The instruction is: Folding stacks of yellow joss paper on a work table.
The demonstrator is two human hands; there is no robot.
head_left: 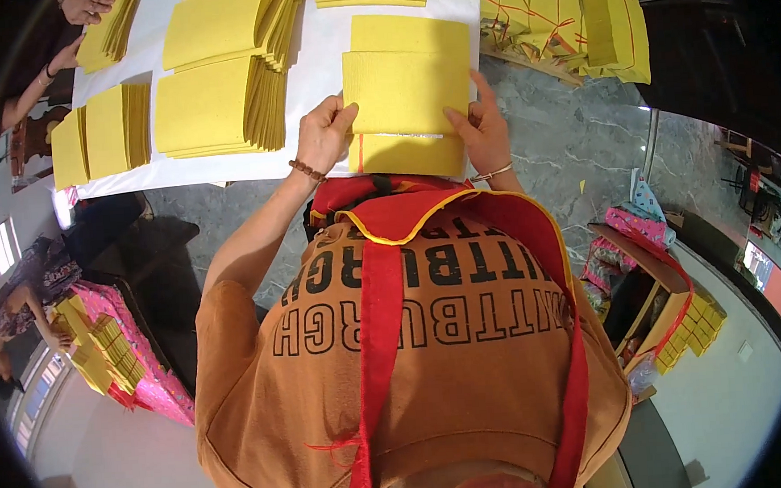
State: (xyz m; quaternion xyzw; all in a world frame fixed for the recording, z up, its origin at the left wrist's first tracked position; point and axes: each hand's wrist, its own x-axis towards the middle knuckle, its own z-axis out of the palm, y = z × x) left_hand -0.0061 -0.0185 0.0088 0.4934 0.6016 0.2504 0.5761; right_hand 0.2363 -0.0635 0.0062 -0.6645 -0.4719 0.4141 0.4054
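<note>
Yellow sheet (pixel 408 86), long axis left–right, lies between 2 hands: left hand (pixel 323 136) pinching its left edge, right hand (pixel 484 135) gripping its near-right corner, thumb uppermost.

Yellow sheets (pixel 409 86), white tabletop (pixel 315 61), grey veined floor (pixel 535 119), red apron (pixel 381 307).

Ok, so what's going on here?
The person's left hand pinches the left edge of some yellow paper on a white table; the right hand is at the paper's right edge, thumb on top. More yellow stacks lie to the left, with another person's hand beside one. Yellow bundles tied with red string sit to the table's right.
</note>
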